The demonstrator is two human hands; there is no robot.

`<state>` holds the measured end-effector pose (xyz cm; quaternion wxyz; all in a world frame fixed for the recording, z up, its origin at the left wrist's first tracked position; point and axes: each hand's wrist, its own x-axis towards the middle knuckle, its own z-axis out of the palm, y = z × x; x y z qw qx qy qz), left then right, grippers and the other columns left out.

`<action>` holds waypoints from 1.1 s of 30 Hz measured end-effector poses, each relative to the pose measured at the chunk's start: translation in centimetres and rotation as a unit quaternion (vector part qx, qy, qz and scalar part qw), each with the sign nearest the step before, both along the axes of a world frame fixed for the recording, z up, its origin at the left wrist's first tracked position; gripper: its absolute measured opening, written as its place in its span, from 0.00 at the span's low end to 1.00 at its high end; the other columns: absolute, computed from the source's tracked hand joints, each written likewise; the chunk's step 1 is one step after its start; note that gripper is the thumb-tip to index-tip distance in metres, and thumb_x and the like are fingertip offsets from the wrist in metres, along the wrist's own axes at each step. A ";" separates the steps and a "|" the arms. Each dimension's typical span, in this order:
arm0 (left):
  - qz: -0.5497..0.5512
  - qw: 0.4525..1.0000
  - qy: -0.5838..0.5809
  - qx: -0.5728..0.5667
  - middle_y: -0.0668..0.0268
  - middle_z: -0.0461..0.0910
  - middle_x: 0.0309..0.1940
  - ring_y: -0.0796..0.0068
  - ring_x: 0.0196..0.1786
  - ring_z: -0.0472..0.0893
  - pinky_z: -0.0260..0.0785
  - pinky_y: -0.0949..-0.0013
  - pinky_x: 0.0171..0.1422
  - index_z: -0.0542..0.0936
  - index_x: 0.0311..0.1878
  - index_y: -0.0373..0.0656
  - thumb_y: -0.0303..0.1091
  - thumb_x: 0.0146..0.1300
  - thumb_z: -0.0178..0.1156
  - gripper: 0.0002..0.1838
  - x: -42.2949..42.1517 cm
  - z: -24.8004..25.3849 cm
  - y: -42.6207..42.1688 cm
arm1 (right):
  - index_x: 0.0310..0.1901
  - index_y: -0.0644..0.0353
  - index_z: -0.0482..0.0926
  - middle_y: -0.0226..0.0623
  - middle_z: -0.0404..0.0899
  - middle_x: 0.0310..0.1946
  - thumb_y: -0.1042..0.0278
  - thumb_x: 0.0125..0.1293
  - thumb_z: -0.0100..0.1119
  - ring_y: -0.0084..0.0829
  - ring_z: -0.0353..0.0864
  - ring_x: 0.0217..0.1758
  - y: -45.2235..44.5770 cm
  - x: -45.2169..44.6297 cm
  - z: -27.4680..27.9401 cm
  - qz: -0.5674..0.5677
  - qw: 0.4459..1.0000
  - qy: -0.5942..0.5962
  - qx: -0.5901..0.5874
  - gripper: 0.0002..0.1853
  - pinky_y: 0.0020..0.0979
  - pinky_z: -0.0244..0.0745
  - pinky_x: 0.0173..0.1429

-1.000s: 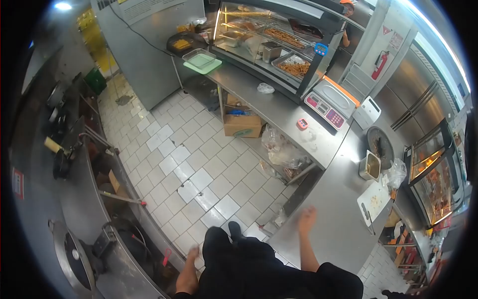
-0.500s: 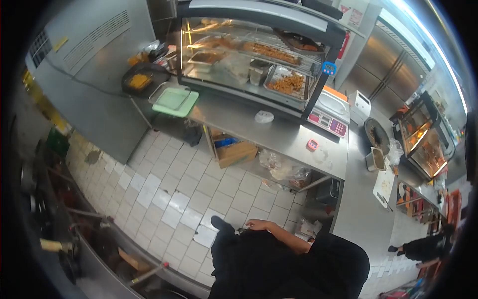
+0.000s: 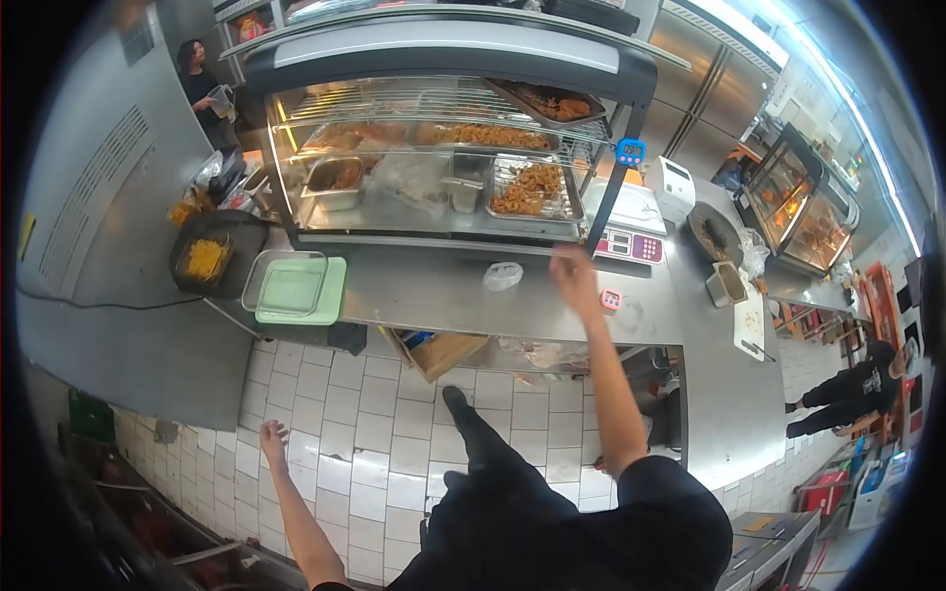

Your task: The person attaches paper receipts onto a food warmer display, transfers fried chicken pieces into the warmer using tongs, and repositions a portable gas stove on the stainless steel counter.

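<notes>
My right hand [image 3: 574, 274] reaches over the steel counter [image 3: 424, 300], close to the lower front edge of a glass food display cabinet [image 3: 394, 239]. Its fingers are blurred, so their grip does not show. Just left of it lies a small clear plastic bag [image 3: 503, 277]; a pink timer [image 3: 611, 299] is just to its right. My left hand [image 3: 274, 440] hangs over the tiled floor with fingers loosely apart and nothing in them. Inside the cabinet are a tray of fried pieces [image 3: 532, 189], a metal container [image 3: 335, 184] and other food on racks.
A green tray [image 3: 330, 300] with a clear container sits at the counter's left end, beside a black pan [image 3: 187, 268]. A scale [image 3: 631, 244] and a white cutting board [image 3: 751, 325] are at right. One person [image 3: 202, 89] stands back left, another [image 3: 862, 389] far right.
My right hand has risen from low by my body to the cabinet front. My left hand has come into view at lower left. The view has shifted nearer the cabinet.
</notes>
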<state>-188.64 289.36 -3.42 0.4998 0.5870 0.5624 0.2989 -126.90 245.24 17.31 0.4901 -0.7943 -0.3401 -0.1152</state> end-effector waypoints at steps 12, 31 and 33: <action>-0.194 0.902 0.149 -0.356 0.64 0.83 0.35 0.71 0.34 0.84 0.75 0.66 0.32 0.78 0.52 0.43 0.42 0.73 0.47 0.16 2.9 -11.9 -24.0 | 0.39 0.65 0.82 0.58 0.77 0.55 0.58 0.62 0.68 0.54 0.77 0.58 15.1 17.3 13.8 -0.254 0.935 -0.245 -0.044 0.16 0.49 0.68 0.64; -0.024 0.983 0.079 -0.165 0.63 0.82 0.44 0.72 0.41 0.83 0.74 0.69 0.39 0.76 0.54 0.42 0.46 0.73 0.49 0.18 10.2 -4.7 -6.0 | 0.48 0.66 0.79 0.57 0.72 0.61 0.58 0.64 0.67 0.54 0.72 0.64 13.0 17.5 14.7 -0.261 0.920 -0.291 0.015 0.19 0.44 0.66 0.65; -0.052 0.987 0.035 -0.151 0.61 0.82 0.45 0.71 0.45 0.83 0.73 0.68 0.43 0.75 0.54 0.40 0.47 0.73 0.51 0.20 12.0 -2.0 -4.3 | 0.50 0.65 0.78 0.55 0.70 0.62 0.62 0.67 0.63 0.52 0.68 0.68 12.8 14.5 14.5 -0.256 0.927 -0.264 0.066 0.16 0.44 0.62 0.69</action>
